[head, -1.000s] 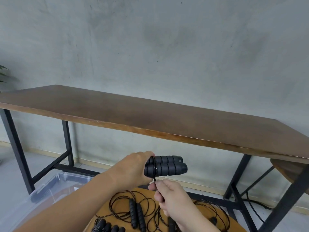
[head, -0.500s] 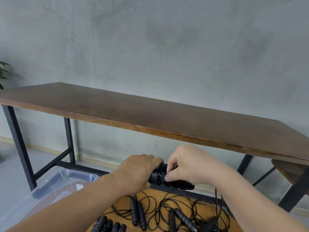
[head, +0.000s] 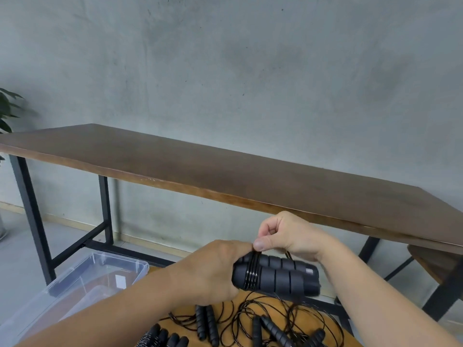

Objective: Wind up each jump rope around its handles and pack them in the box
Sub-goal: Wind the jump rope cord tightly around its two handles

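My left hand (head: 215, 269) grips the near ends of two black foam jump rope handles (head: 280, 275) held side by side and lying level. Several turns of thin black cord (head: 251, 272) wrap around them beside my fingers. My right hand (head: 283, 235) sits just above the handles and pinches the cord between thumb and fingers. Below, several unwound jump ropes (head: 250, 321) with black handles lie tangled on a round wooden stool (head: 225, 309). A clear plastic box (head: 82, 279) stands on the floor at the lower left.
A long dark wooden table (head: 225, 169) on black metal legs runs across the view in front of a grey concrete wall. Another wooden seat (head: 433, 261) shows at the right edge. Plant leaves (head: 7, 108) poke in at far left.
My right hand went from below the handles up over them, carrying the cord round. More turns of cord now lie on the handles. The view shifted slightly.
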`<action>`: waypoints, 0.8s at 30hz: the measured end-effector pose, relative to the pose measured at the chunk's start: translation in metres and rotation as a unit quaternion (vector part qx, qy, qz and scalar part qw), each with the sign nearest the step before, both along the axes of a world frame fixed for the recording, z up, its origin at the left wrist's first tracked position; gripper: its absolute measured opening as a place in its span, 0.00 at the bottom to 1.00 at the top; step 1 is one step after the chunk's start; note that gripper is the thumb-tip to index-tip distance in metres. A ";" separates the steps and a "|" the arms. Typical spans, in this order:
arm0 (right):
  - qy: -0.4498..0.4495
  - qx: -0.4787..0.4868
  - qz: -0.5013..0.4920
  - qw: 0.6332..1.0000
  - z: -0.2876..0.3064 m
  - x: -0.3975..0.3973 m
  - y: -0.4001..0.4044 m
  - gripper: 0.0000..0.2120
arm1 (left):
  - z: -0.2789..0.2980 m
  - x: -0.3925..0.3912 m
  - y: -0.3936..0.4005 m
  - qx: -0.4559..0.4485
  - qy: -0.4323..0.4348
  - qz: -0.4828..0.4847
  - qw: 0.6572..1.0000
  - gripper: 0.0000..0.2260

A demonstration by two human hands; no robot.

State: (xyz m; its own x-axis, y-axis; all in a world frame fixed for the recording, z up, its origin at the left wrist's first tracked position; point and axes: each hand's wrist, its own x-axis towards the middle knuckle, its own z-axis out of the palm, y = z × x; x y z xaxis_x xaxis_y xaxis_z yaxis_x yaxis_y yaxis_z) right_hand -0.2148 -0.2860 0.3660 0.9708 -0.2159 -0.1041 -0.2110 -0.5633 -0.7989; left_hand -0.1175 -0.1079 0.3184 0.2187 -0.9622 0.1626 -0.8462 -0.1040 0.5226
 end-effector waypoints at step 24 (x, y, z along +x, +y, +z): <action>-0.098 0.274 -0.254 0.922 -0.090 -0.017 0.075 0.14 | -0.021 0.016 -0.027 -0.097 0.037 0.139 0.985 0.18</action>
